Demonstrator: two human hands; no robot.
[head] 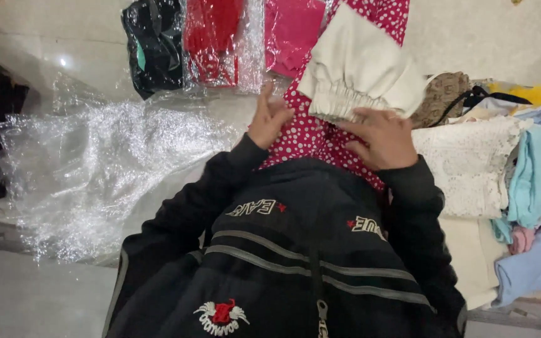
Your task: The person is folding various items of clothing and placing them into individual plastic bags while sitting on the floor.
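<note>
One red garment with white polka dots [311, 134] lies flat just ahead of the person, running toward the far edge of the pale surface [64, 50]. The left hand [267, 119] rests on its left border, fingers loosely curled and pressing, gripping nothing. The right hand [380, 138] lies spread on its right side, fingertips touching the gathered cuff of one cream garment [358, 62] that lies over the dotted cloth.

Along the far edge sit three bagged garments: one black [154, 47], one red [214, 40], one pink [292, 31] (all in clear wrap). One large sheet of crumpled clear plastic [95, 169] covers the left side. At the right edge a heap of folded clothes [521, 188] crowds close, white lace uppermost, so open room remains only at the far left corner.
</note>
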